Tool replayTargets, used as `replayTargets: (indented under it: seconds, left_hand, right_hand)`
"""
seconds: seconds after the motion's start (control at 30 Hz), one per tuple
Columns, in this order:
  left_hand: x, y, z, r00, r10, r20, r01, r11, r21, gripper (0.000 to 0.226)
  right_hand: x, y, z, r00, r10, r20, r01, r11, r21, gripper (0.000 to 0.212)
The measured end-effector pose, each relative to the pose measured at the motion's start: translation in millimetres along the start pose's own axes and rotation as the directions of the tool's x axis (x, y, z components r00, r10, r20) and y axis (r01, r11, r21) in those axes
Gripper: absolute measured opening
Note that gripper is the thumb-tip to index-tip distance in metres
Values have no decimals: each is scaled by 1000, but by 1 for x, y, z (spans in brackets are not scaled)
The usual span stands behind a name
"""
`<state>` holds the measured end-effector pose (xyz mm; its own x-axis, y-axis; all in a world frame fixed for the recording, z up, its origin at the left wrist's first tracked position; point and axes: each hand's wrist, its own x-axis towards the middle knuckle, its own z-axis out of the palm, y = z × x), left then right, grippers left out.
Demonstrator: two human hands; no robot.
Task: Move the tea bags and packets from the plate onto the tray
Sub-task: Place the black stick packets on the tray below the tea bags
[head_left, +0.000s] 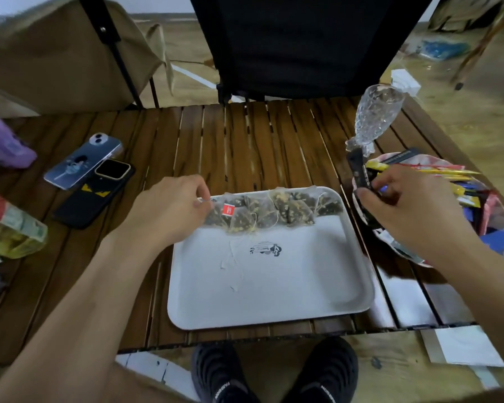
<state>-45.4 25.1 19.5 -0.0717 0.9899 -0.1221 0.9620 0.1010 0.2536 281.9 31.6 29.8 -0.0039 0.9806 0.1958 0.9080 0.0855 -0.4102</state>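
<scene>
Tea bags [274,210] lie along tray [274,301] far edge; left hand [169,210] pinches one's string, right hand [413,205] grips black packet [361,175] over plate [402,248].

Two phones [83,160] and a wrapped glass [376,116] on the slatted table [268,146]

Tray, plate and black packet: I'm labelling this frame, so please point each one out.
tray [274,298]: head view, bare white floor of the tray.
plate [406,249]: head view, near rim.
black packet [358,167]: head view, upper part above the right hand's fingers.
</scene>
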Motion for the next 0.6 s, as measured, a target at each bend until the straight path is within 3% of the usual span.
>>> replayTargets:
  seconds: [0.2, 0.3, 0.47, 0.6]
  left_hand:
    - [-3, -5, -5, 1000, 6, 26, -6, 1000, -19, 14]
    - [-4, -6, -9, 1000, 8, 30, -7, 999, -33, 13]
    - [-10, -13, -14, 996, 14, 91, -7, 997, -76, 13]
    - [-15, -21, -12, 946, -4, 324, 31, 997, -77, 16]
  right_hand:
    - [-29, -43, 20, 939, -141, 313, 98, 984, 147, 20]
    - [-47, -57, 47, 865, -167, 474, 47, 966, 255, 19]
    - [-66, -80, 91, 812, -196, 549, -81, 895, 439, 14]
    - [-70, -85, 104, 800, -193, 568, -113, 881, 460, 7]
